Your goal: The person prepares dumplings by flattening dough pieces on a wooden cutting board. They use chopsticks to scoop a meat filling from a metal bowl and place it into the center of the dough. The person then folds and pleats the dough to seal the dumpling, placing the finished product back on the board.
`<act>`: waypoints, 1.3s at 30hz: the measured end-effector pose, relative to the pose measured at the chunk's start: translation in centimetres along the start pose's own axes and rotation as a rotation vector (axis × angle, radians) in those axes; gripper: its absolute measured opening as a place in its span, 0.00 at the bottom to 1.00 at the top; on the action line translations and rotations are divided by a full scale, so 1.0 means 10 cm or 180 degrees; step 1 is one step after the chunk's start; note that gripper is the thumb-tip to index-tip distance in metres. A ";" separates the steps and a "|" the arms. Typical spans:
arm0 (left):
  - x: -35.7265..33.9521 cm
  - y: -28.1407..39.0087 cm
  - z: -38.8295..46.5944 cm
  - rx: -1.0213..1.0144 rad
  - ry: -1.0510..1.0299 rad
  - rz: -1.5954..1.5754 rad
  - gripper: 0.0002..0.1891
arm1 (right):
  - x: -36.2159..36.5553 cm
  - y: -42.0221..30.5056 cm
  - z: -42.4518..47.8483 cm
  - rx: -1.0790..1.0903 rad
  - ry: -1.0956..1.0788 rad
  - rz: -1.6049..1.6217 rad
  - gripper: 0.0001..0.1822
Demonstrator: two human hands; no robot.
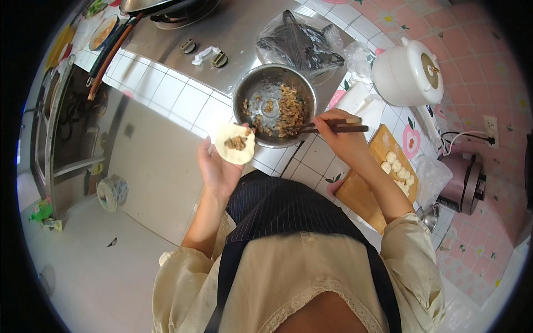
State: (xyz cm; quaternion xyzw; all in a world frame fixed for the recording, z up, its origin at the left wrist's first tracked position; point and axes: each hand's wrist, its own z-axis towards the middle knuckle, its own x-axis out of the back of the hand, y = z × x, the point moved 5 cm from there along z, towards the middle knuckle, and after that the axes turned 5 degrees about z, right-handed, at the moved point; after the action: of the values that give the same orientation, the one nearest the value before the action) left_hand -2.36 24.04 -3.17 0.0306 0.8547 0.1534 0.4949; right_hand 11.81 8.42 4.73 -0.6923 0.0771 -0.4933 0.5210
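On my left hand (220,170) lies a round dough wrapper (226,156), with minced filling (236,143) heaped near its middle. It is held just left of a stainless steel bowl (238,79). My right hand (339,135) grips a pair of wooden chopsticks (343,128) at the bowl's right rim. Their tips reach into the minced filling in the bowl (291,110), most of which is piled on the right side. Several pale dough pieces (396,165) sit on a wooden cutting board (354,193) to the right, partly behind my right forearm.
Beyond the bowl, a plastic bag with something black (302,41) rests on the steel stove top (162,50). A wok handle (112,54) juts over the counter at left. A white lidded pot (399,77) and a rice cooker (460,183) stand at right.
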 end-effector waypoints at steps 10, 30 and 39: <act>0.33 -0.28 -0.15 0.0104 0.0249 -0.0043 0.29 | -0.02 0.61 -0.03 -0.0752 0.0280 0.1368 0.06; 0.55 -0.22 -0.27 -0.0213 0.0566 0.0113 0.28 | -0.48 0.88 -0.09 -0.1202 0.0184 0.2445 0.13; 0.42 -0.18 -0.23 -0.0218 0.0839 0.0183 0.28 | -0.46 0.88 -0.14 -0.1510 0.0217 0.2712 0.12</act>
State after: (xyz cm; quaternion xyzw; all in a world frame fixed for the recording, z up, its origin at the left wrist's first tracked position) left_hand -6.23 22.61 -6.14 0.0178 0.9053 0.1993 0.3746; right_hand 12.05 6.46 -5.14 -0.6823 0.4808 -0.2274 0.5016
